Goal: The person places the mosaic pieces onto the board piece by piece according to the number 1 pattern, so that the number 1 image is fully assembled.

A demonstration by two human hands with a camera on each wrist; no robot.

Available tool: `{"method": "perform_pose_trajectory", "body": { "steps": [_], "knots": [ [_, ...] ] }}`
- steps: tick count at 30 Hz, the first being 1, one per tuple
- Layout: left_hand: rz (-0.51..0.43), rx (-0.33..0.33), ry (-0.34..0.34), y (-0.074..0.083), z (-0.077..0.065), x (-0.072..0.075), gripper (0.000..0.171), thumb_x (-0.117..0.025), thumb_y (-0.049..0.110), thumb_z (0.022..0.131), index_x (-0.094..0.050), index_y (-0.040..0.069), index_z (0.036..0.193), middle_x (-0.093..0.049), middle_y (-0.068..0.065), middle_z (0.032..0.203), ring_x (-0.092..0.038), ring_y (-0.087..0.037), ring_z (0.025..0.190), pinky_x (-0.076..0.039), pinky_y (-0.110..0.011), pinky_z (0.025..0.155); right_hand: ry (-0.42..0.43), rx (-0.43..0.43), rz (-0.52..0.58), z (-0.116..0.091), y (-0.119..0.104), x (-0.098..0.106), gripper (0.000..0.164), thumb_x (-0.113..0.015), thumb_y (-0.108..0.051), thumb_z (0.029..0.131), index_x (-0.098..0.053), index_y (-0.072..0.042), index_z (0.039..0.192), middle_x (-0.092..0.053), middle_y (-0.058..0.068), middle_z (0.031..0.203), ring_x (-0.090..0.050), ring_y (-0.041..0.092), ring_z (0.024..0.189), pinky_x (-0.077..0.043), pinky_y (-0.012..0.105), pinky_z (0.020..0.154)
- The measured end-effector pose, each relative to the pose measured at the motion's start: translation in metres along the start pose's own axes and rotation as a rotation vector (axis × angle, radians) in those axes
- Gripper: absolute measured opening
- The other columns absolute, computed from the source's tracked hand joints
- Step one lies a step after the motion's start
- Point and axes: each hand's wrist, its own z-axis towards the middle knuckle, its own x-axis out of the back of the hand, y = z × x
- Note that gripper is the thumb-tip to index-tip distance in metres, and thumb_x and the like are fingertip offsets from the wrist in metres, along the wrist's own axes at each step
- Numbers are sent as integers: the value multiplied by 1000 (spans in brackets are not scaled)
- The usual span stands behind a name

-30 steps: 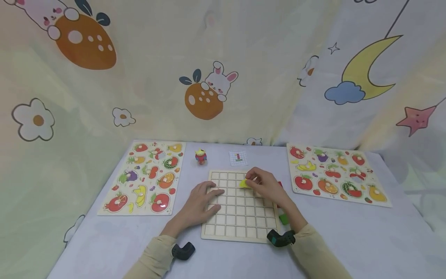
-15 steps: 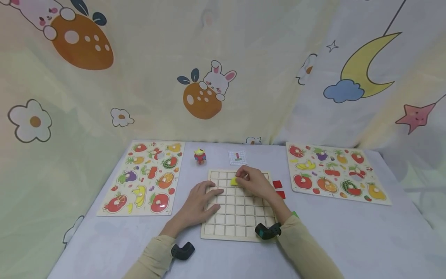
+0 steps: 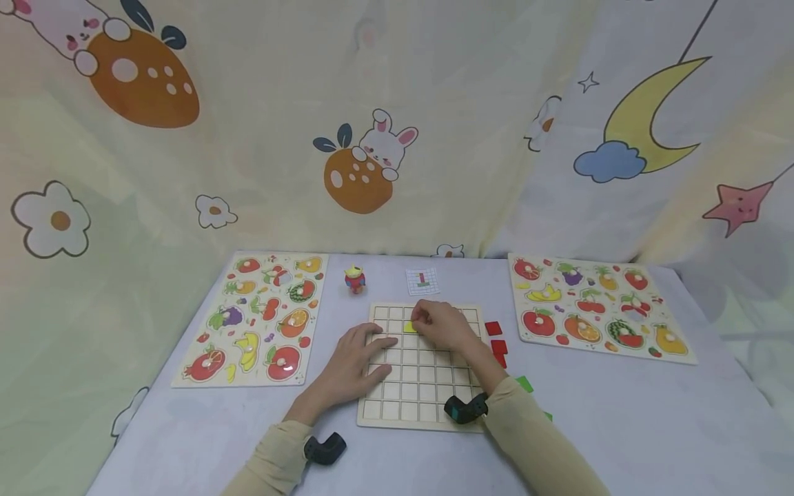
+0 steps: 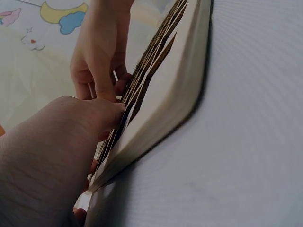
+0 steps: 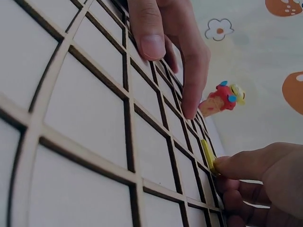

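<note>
A yellow square tile lies at a cell near the far side of the wooden grid board. My right hand pinches its right edge; in the right wrist view the thumb meets the tile, which looks slightly tilted in its cell. My left hand rests across the board's left edge with its fingers spread over the nearby cells. The left wrist view shows that hand's thumb on the board's edge.
Red tiles lie right of the board, with green tiles nearer, partly behind the right sleeve. Behind the board stand a small toy figure and a pattern card. Fruit puzzle boards flank it, left and right.
My right hand has moved left over the board with the yellow tile and lowered it to a cell. Red and green tiles on the right have come into view. The left hand has stayed put.
</note>
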Motion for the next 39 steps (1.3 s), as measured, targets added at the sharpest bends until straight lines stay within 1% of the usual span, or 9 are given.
{"method": "perform_pose_trajectory", "body": {
  "steps": [4, 11, 16, 20, 25, 29, 31, 34, 39],
  "knots": [
    [8, 9, -6, 0, 0, 0, 42, -58, 40, 90, -56, 28, 130, -43, -4, 134, -36, -24, 129, -30, -51, 106, -10, -1, -11, 0, -2, 0, 4, -62, -19, 89, -64, -16, 91, -58, -6, 75, -50, 11, 70, -40, 27, 65],
    [12, 31, -26, 0, -1, -1, 44, -57, 43, 90, -54, 30, 132, -42, -2, 135, -34, -23, 130, -29, -49, 108, -3, 9, 38, -8, 1, 8, 4, -61, -22, 90, -63, -18, 91, -61, -6, 82, -54, 11, 74, -44, 27, 67],
    [7, 28, -22, 1, -1, -3, 44, -58, 42, 90, -54, 30, 132, -42, -2, 135, -35, -23, 130, -29, -50, 108, 43, 33, 65, -20, 15, 25, 8, -63, -21, 90, -64, -16, 96, -64, -3, 86, -58, 11, 74, -47, 27, 66],
    [-1, 14, -4, 0, 0, -2, 43, -59, 40, 89, -55, 28, 131, -43, -4, 135, -35, -24, 130, -30, -51, 107, 64, 19, 49, -33, 33, 43, 13, -62, -21, 90, -64, -13, 100, -65, -1, 89, -58, 12, 76, -46, 27, 66],
    [-12, 10, 6, -1, 0, -2, 43, -60, 38, 89, -56, 27, 130, -43, -4, 135, -35, -25, 130, -29, -52, 107, 74, -48, 2, -46, 57, 65, 17, -63, -21, 90, -62, -11, 104, -64, 3, 94, -57, 15, 75, -47, 26, 60],
    [-6, 22, 0, -2, -1, -2, 44, -60, 40, 89, -55, 29, 131, -43, -3, 135, -34, -24, 130, -29, -51, 107, 59, -104, -73, -54, 69, 77, 20, -64, -21, 89, -63, -10, 105, -63, 6, 99, -56, 18, 78, -48, 28, 63],
    [-2, 29, -7, -2, -1, -2, 44, -59, 41, 89, -55, 29, 131, -42, -2, 136, -34, -24, 131, -29, -51, 108, 41, -117, -133, -56, 72, 80, 20, -65, -20, 88, -64, -11, 106, -63, 6, 101, -55, 18, 79, -48, 28, 65],
    [-6, 32, -12, -3, -1, -2, 44, -59, 41, 89, -54, 29, 132, -42, -3, 136, -34, -24, 131, -28, -51, 108, 9, -115, -214, -58, 75, 80, 22, -66, -17, 86, -65, -10, 107, -64, 7, 103, -54, 17, 78, -48, 29, 65],
    [-11, 40, -22, -3, -1, -3, 44, -58, 42, 90, -54, 31, 132, -41, -2, 136, -33, -23, 132, -28, -50, 109, -25, -101, -298, -58, 78, 78, 25, -68, -17, 84, -68, -10, 109, -63, 8, 106, -55, 17, 79, -51, 33, 69]
  ]
}}
